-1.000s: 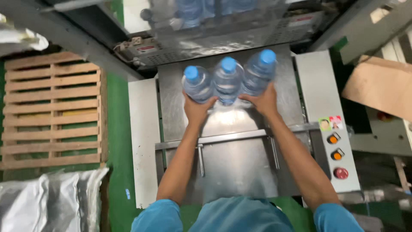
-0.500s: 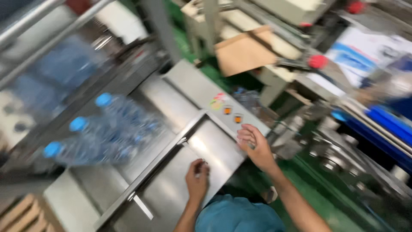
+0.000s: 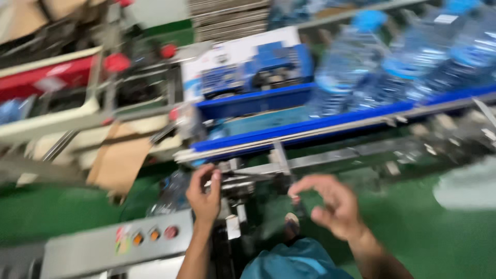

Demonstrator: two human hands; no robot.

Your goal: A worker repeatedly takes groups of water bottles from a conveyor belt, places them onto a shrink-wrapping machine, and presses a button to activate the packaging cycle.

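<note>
— Where do your hands stand right now?

— Both are empty, as far as I can see through the blur. My left hand [image 3: 204, 195] is raised with the fingers loosely curled, nothing in it, just above the edge of the grey control panel [image 3: 103, 247] with its round buttons [image 3: 154, 235]. My right hand [image 3: 330, 204] is open, fingers spread and slightly bent, hanging over the green floor [image 3: 413, 222], gripping nothing.

— And the bottles?

— The large water bottles [image 3: 408, 62] with blue caps stand up on the blue-edged conveyor [image 3: 320, 124], well apart from both hands, above and to the right. I touch none of them.

— So how far along are you?

— I judge this as a between-moment: no bottle is in hand, and the ones on the line are not yet picked up. Reaching up to them is what is left.

— Anything else nearby?

— A flat piece of cardboard [image 3: 120, 163] leans to the left, and a white and blue printed carton [image 3: 243, 64] sits behind the conveyor.
</note>
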